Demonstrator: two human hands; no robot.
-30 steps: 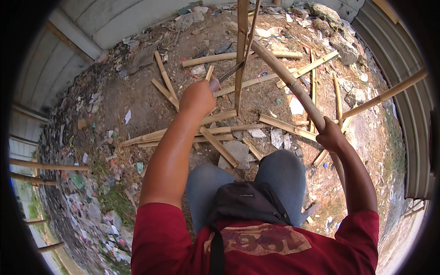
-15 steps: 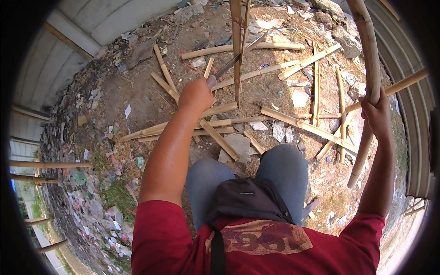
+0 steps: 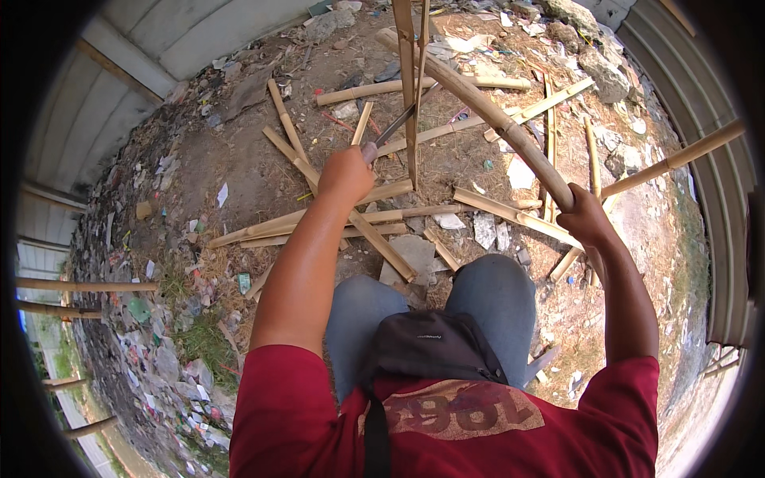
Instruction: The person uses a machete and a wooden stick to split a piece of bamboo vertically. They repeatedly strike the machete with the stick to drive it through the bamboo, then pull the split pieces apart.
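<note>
My left hand (image 3: 347, 174) is closed round the handle of a machete (image 3: 392, 127). Its blade slants up and away, into the gap of a split bamboo piece (image 3: 406, 64) that stands upright before me. The two halves of that piece spread apart toward the top and meet low down. In my right hand (image 3: 584, 217) is the near end of a thick round bamboo stick (image 3: 510, 127). The stick slopes away to the left, and its far end lies by the upright bamboo, close to the blade; whether it touches cannot be told.
Split bamboo strips (image 3: 382, 243) lie scattered on the littered ground before my knees. Rocks (image 3: 602, 76) sit at the far right. A long bamboo pole (image 3: 677, 158) reaches in from the right, beside a corrugated metal wall (image 3: 693, 103). Rubbish (image 3: 167, 358) covers the left side.
The bamboo stick in my right hand has swung from steep at the right down to the left, across the scene. My right hand has moved left and lower. The left hand stays nearly in place.
</note>
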